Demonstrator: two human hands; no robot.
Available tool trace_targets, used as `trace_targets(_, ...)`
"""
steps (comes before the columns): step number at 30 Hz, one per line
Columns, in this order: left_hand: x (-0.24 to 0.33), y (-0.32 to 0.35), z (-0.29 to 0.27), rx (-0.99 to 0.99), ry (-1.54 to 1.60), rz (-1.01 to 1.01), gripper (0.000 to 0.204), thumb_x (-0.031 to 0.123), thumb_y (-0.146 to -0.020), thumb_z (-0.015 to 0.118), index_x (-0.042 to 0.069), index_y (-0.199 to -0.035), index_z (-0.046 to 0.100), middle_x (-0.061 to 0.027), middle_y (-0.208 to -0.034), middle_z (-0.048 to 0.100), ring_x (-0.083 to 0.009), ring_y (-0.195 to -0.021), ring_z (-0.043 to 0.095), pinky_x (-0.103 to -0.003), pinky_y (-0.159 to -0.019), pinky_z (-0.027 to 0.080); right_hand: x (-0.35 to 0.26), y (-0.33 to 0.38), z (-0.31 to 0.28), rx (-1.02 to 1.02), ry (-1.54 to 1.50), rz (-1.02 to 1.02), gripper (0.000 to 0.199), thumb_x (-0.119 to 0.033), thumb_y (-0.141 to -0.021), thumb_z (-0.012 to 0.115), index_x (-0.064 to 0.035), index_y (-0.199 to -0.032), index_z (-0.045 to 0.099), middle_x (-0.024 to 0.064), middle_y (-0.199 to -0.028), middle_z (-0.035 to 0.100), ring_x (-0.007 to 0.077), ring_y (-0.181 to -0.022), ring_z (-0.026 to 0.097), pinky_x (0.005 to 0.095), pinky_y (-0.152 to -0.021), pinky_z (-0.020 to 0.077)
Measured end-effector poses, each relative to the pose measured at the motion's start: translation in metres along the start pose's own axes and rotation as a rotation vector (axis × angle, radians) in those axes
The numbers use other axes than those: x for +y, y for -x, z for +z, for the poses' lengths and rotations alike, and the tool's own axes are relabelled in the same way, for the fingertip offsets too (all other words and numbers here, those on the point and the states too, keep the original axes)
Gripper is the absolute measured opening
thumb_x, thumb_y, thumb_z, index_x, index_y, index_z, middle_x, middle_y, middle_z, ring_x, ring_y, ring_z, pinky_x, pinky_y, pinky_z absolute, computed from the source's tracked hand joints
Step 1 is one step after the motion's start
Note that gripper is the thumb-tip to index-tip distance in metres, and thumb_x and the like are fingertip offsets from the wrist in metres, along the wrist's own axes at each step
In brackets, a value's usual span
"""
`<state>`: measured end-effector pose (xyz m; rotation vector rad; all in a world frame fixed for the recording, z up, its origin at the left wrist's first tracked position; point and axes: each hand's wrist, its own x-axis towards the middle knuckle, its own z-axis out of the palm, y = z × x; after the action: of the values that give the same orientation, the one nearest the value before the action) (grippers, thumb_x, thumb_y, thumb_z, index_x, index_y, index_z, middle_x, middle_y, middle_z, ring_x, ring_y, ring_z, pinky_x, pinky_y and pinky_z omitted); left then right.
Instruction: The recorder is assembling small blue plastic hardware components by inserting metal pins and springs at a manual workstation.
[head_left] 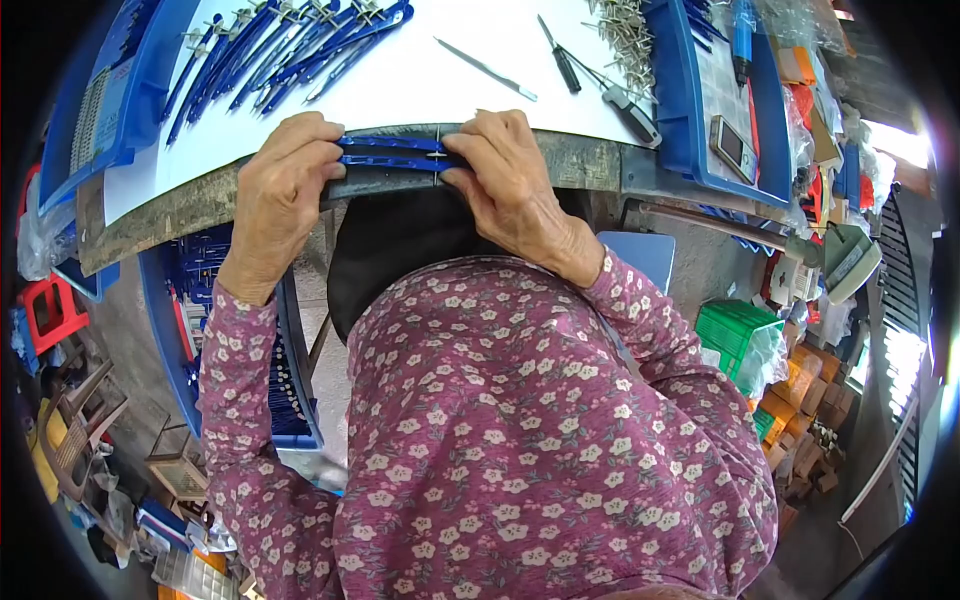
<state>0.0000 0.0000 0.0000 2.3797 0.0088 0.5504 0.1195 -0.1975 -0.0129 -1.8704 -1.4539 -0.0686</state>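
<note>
Okay so in the head view, upper middle of the frame, the left hand (285, 175) pinches the left ends of two blue strips (390, 163) and the right hand (508, 172) pinches the right ends, just beside a metal cross (437, 155), over the bench edge (205, 218). My read is a lining-up or fitting step, so the next move probably calls for steady pinches and keeping the strips parallel while the cross stays put.

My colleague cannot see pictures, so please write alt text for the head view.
A person's left hand and right hand hold a slim blue part at a workbench edge. Beyond lie similar blue parts and small metal pieces, with blue bins at both sides.
</note>
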Motion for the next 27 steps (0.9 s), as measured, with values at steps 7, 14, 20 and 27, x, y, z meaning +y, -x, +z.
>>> trace_targets(7,-0.014,0.012,-0.018,0.023,0.006,-0.094,0.015,-0.012,-0.066,0.061,-0.004,-0.078,0.059,-0.0109,-0.092,0.062,-0.0243,-0.088,0.061,-0.030,-0.072,0.050,-0.002,-0.021,0.024,0.017,-0.071,-0.081,0.032,0.005,-0.062,0.068,0.0022,-0.091,0.054,0.0113,-0.084,0.048,0.0269,-0.078,0.043,0.0362,-0.068,0.0371)
trace_targets(14,-0.033,0.034,-0.064,0.055,-0.133,-0.155,0.013,-0.011,-0.068,0.059,-0.005,-0.079,0.060,-0.0101,-0.094,0.064,-0.0207,-0.085,0.062,-0.027,-0.071,0.050,-0.023,-0.056,0.071,0.003,-0.114,-0.144,0.026,0.004,-0.062,0.068,0.0009,-0.080,0.050,0.0110,-0.083,0.044,0.0261,-0.080,0.042,0.0347,-0.070,0.0368)
trace_targets(20,-0.032,0.046,-0.073,0.055,-0.144,-0.241,0.013,-0.010,-0.069,0.059,-0.004,-0.081,0.062,-0.0091,-0.097,0.064,-0.0200,-0.086,0.062,-0.026,-0.074,0.049,-0.024,-0.061,0.080,-0.009,-0.098,-0.194,0.023,0.000,-0.065,0.068,-0.0009,-0.076,0.048,0.0100,-0.079,0.043,0.0239,-0.077,0.041,0.0334,-0.070,0.0360)
trace_targets(27,-0.004,0.023,-0.039,0.020,-0.029,-0.140,0.012,-0.007,-0.068,0.063,-0.004,-0.080,0.061,-0.0103,-0.092,0.063,-0.0226,-0.086,0.061,-0.029,-0.074,0.048,-0.005,-0.027,0.033,0.018,-0.091,-0.102,0.025,-0.001,-0.070,0.066,0.0002,-0.092,0.055,0.0092,-0.081,0.049,0.0239,-0.076,0.042,0.0338,-0.069,0.0355)
